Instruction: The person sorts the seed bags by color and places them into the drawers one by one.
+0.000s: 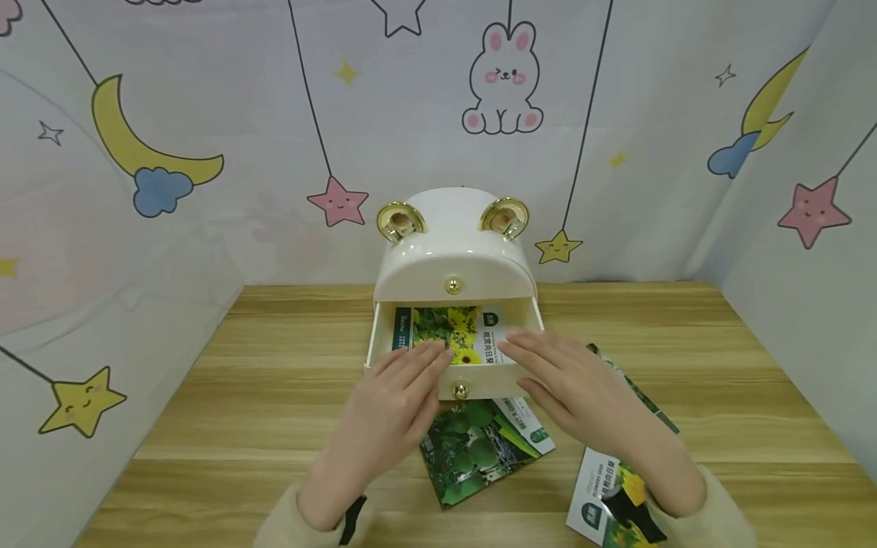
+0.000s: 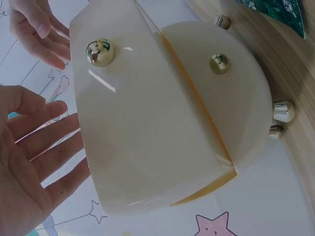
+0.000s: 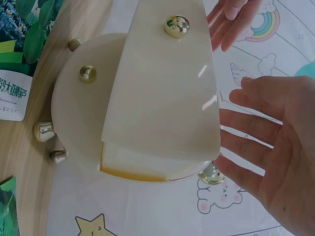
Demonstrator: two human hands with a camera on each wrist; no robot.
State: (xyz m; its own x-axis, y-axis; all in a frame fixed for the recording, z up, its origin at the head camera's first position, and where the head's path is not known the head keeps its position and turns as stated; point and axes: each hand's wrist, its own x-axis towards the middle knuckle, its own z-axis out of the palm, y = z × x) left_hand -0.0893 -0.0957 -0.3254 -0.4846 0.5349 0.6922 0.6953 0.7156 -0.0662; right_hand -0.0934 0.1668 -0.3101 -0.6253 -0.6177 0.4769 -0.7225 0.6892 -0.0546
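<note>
A white storage box [image 1: 455, 275] with gold ear-shaped trims and gold knobs has its lower drawer [image 1: 483, 380] pulled out. Inside that drawer lies a seed packet [image 1: 445, 327] printed with yellow flowers. My left hand [image 1: 393, 399] reaches over the drawer's left front, fingers extended above the packet. Across from it, my right hand [image 1: 578, 384] extends its fingers over the right side. In the left wrist view, the left fingertips [image 2: 74, 140] come right at the drawer front's edge; the palm holds nothing. The right wrist view likewise shows straight fingers [image 3: 248, 123] at that edge.
A green-leaf packet [image 1: 473, 449] lies on the wooden table [image 1: 274, 426] below the drawer. Under my right wrist is a yellow-flower packet [image 1: 592, 491], and another packet [image 1: 644, 396] is partly hidden behind that hand. A patterned cloth [image 1: 425, 137] hangs behind the box.
</note>
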